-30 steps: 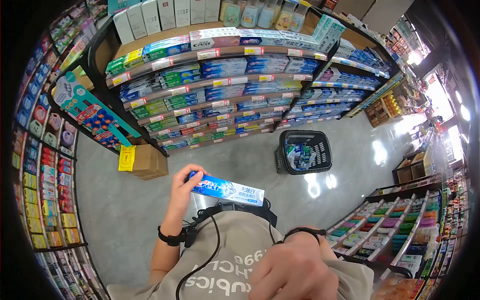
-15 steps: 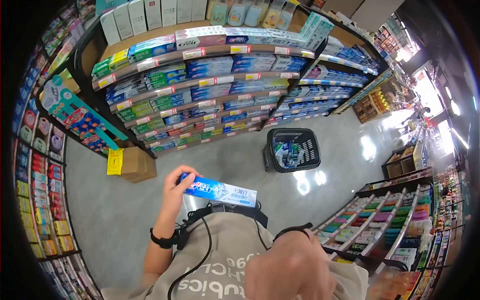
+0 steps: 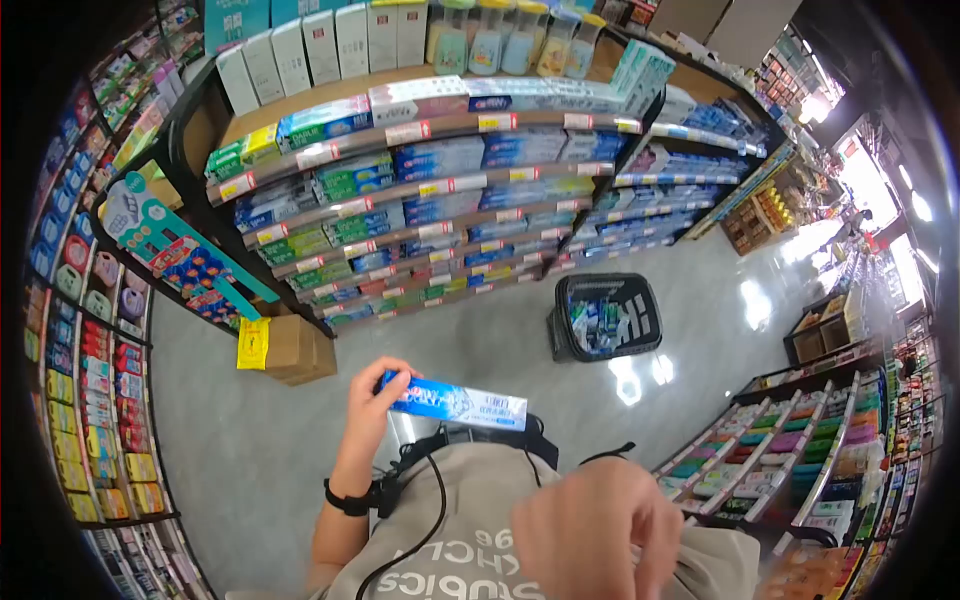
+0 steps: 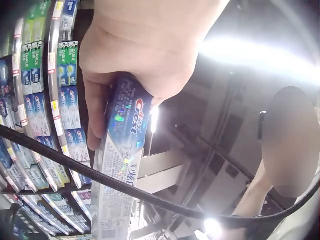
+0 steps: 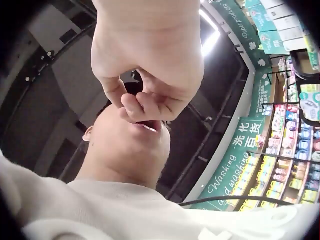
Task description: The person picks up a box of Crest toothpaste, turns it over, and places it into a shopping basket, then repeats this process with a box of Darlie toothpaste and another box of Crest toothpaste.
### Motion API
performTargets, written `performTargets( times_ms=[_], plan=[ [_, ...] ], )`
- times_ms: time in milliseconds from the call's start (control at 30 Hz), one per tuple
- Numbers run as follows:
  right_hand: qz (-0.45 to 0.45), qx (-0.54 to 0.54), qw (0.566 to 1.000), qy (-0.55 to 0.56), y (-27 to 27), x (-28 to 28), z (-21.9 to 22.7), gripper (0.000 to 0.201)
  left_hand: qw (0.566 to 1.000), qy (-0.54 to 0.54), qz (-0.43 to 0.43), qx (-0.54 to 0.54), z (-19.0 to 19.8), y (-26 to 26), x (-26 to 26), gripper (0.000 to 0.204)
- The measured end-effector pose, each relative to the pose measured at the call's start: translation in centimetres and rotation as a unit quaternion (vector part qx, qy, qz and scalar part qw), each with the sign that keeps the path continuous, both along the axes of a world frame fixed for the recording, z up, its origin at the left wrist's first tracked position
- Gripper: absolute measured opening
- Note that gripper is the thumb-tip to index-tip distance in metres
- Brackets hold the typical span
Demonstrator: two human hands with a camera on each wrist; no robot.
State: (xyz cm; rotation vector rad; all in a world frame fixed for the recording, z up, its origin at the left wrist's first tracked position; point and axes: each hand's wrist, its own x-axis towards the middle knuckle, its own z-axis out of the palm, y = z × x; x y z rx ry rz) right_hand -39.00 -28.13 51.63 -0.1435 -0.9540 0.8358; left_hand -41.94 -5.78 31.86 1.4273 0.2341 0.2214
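My left hand (image 3: 372,415) grips one end of a long blue and white Crest toothpaste box (image 3: 460,402), thumb over the top. The box points to the right in front of my waist. In the left wrist view, fingers wrap the dark blue end of the toothpaste box (image 4: 120,150), and a black cable crosses in front of it. Raised close to the head camera, my right hand (image 3: 597,530) looks blurred. From the right wrist, the right hand (image 5: 150,65) shows bent fingers curled in before the chin and mouth, with nothing visible in them.
A black shopping basket (image 3: 607,317) holding several boxes stands on the floor ahead. Behind it, curved shelves (image 3: 430,190) carry toothpaste. At left are a cardboard box (image 3: 300,350) and a teal display stand (image 3: 185,245). Sloped racks of folded goods (image 3: 770,445) stand at right.
The right hand has turned a little in front of my chest, its curled fingers now toward the right. The left hand keeps its hold on the toothpaste box. The head view has shifted slightly.
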Motion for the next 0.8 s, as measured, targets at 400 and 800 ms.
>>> performTargets(
  times_ms=[400,800],
  plan=[
    [-0.509,-0.511,0.446,-0.529,-5.6,5.8,-13.3,0.053,0.997,-0.01,0.051,-0.057,0.3,1.4,-0.6,0.016],
    [-0.467,-0.573,0.642,-0.205,-7.1,4.7,-16.0,0.068,0.984,-0.057,-0.054,-0.163,-1.1,0.4,1.0,0.038]
  ],
)
